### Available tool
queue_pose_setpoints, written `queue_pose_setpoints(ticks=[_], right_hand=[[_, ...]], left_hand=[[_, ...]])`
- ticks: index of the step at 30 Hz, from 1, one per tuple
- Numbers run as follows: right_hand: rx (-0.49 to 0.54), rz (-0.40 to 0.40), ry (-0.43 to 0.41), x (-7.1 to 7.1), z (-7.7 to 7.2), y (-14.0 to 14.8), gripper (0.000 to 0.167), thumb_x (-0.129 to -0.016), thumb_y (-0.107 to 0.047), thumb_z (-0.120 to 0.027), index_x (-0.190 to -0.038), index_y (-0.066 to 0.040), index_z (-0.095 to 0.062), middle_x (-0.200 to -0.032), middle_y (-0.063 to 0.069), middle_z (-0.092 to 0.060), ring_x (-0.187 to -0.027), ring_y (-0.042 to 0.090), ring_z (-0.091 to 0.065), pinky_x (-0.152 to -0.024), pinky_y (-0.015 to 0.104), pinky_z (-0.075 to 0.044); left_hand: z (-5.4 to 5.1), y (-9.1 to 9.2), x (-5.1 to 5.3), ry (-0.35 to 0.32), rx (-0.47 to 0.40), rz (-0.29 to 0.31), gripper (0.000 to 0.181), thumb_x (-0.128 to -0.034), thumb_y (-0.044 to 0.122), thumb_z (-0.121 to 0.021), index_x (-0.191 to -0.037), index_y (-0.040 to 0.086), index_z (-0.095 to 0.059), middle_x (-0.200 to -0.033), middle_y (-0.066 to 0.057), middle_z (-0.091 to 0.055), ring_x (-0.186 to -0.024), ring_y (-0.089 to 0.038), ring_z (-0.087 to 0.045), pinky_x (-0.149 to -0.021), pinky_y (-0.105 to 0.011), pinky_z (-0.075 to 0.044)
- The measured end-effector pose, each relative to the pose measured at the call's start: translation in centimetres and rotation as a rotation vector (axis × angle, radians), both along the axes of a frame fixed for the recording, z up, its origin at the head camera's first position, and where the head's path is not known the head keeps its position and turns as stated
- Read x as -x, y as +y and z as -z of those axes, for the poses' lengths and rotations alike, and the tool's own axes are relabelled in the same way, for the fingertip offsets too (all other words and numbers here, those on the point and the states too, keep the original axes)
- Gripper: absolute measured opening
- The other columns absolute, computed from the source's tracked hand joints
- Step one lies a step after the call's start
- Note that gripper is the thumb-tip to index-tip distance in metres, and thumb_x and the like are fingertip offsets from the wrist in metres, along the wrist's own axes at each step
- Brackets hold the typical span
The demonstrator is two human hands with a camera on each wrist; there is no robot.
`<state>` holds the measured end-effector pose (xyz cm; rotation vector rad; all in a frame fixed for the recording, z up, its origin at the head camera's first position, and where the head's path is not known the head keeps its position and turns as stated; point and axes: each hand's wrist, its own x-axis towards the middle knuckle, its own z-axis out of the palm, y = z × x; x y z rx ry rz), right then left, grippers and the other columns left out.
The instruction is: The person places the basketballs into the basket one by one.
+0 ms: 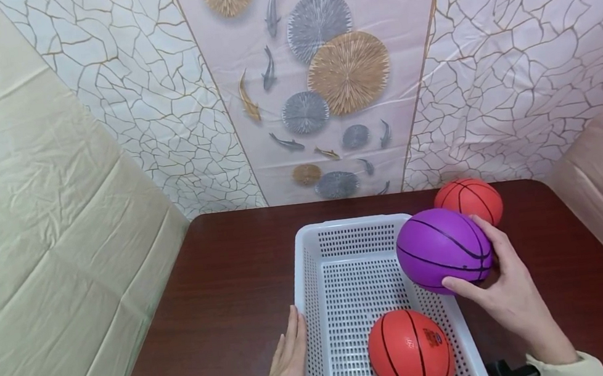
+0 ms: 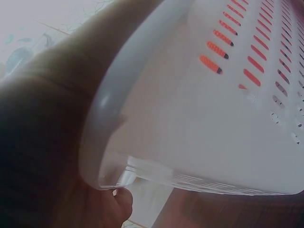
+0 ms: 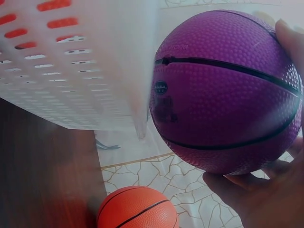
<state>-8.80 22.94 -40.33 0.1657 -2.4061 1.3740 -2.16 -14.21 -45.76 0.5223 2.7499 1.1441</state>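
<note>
A purple ball [image 1: 444, 249] with black lines is gripped by my right hand [image 1: 515, 297], held at the right rim of a white perforated basket [image 1: 303, 274]. In the right wrist view, fingers hold the purple ball [image 3: 223, 95] beside the basket's outer wall [image 3: 114, 57]. Inside the basket, near its front right, lies a red ball [image 1: 409, 352]. My left hand [image 1: 291, 369] rests against the basket's left side with fingers extended. The left wrist view shows the basket wall [image 2: 156, 123] close up, with red showing through its slots.
Another red ball [image 1: 470, 198] sits at the back right of the dark wooden table [image 1: 224, 296], behind the purple ball; the right wrist view shows this red ball [image 3: 137, 209] too. Patterned cloth [image 1: 330, 147] hangs behind the table, and pale cloth [image 1: 62, 240] lines the left side.
</note>
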Motion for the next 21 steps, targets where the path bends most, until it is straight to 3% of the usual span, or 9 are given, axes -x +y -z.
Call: queue_pose_setpoints(ticks=[13,21], right_hand=[[0.016,-0.061,0.017,-0.12,0.25,-0.16,0.109,-0.068,-0.003,-0.088,-0.154,-0.031,-0.026,-0.143,0.002,-0.038,-0.114,0.003,-0.046,-0.079,0.009,-0.046],[0.022,-0.092,0.037,-0.07,0.23,-0.28,0.109,-0.067,0.0,-0.088,-0.153,-0.027,-0.028,-0.144,0.0,-0.038,-0.116,0.004,-0.047,-0.082,0.01,-0.047]], left_hand=[[0.13,0.03,0.0,0.029,0.007,-0.002,0.149,-0.0514,0.077,-0.078,-0.156,0.009,0.004,-0.162,0.0,0.014,-0.148,-0.021,-0.003,-0.114,-0.057,-0.012],[0.03,-0.08,-0.16,0.008,0.004,0.005,0.147,-0.0546,0.076,-0.078,-0.156,0.009,0.006,-0.161,0.0,0.016,-0.148,-0.021,-0.001,-0.115,-0.057,-0.009]])
